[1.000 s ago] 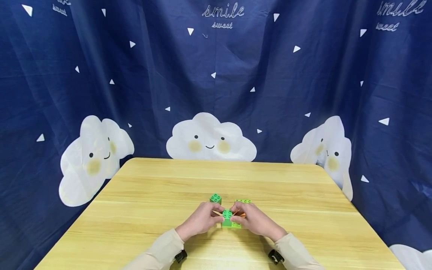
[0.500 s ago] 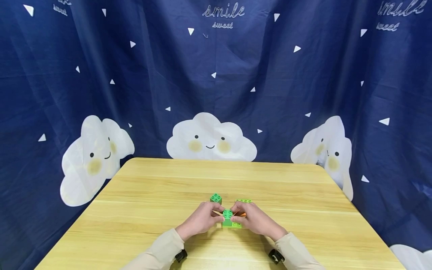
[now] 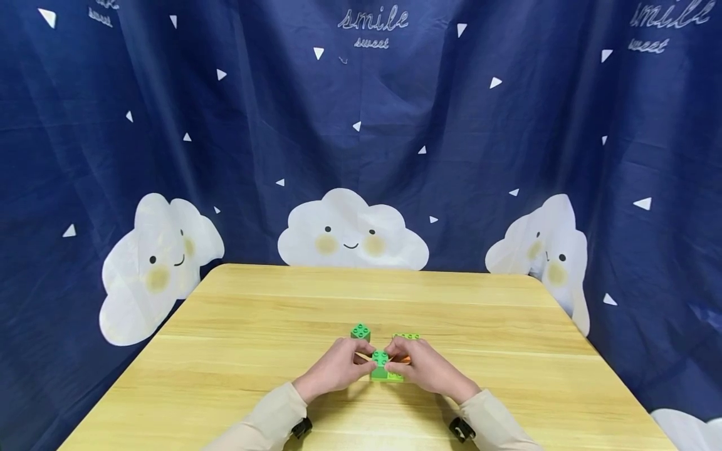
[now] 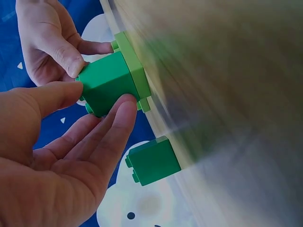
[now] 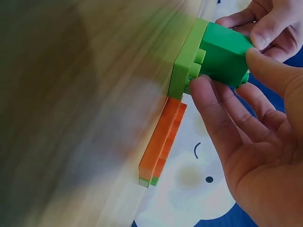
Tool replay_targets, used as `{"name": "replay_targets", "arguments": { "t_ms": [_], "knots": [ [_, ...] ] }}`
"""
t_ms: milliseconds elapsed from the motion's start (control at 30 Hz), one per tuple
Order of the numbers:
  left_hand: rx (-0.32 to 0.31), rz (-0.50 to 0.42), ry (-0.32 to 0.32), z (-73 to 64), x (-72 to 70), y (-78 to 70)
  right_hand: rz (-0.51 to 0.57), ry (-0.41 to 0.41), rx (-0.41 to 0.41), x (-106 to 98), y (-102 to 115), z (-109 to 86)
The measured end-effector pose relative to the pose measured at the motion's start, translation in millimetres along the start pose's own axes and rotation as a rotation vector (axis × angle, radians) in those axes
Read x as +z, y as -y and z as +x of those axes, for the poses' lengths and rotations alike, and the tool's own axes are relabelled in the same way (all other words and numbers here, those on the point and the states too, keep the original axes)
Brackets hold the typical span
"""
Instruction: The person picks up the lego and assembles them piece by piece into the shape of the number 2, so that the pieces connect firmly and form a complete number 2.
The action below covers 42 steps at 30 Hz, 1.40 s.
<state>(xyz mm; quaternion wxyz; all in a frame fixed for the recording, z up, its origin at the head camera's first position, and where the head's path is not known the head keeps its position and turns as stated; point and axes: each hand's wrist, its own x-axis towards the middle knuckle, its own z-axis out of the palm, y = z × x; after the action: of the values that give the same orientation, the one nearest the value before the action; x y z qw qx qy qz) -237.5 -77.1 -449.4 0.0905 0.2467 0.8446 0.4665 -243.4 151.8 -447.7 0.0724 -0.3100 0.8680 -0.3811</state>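
A green toy building brick (image 3: 380, 363) stands between both hands on a flat lime-green brick (image 5: 188, 59). Its studs face up, and some lime studs show bare on its right. From the left, my left hand (image 3: 336, 365) holds the green brick with thumb and fingertips. My right hand (image 3: 430, 369) pinches the same brick from the other side, its fingers also close to the lime studs. In the left wrist view the green brick (image 4: 106, 82) looks seated on the lime one, with no clear gap.
A second green brick (image 3: 360, 331) stands alone on the wooden table (image 3: 271, 313), beyond my left hand. Behind my right hand lies a flat orange brick (image 5: 158, 139) beside the lime one, with another lime brick (image 3: 407, 336) farther back. A dark blue curtain (image 3: 361, 156) hangs behind.
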Motion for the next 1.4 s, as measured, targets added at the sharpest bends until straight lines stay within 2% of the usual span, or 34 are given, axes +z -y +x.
{"name": "replay_targets", "arguments": {
  "t_ms": [600, 1000, 1233, 1400],
  "knots": [
    [0.003, 0.011, -0.011, -1.4, -0.2, -2.2, -0.114, -0.029, -0.022, -6.3, 3.1, -0.6],
    [-0.017, 0.022, -0.005, 0.3, 0.5, 0.9, -0.186, -0.099, -0.041, -19.2, 0.3, -2.1],
    [-0.019, 0.026, -0.004, -0.4, 0.4, 0.7, -0.263, -0.157, -0.089, -26.9, -4.0, -4.5],
    [-0.02, 0.026, -0.006, -0.1, 0.7, 1.2, -0.278, -0.174, -0.074, -30.6, -8.5, -5.9]
  ]
}}
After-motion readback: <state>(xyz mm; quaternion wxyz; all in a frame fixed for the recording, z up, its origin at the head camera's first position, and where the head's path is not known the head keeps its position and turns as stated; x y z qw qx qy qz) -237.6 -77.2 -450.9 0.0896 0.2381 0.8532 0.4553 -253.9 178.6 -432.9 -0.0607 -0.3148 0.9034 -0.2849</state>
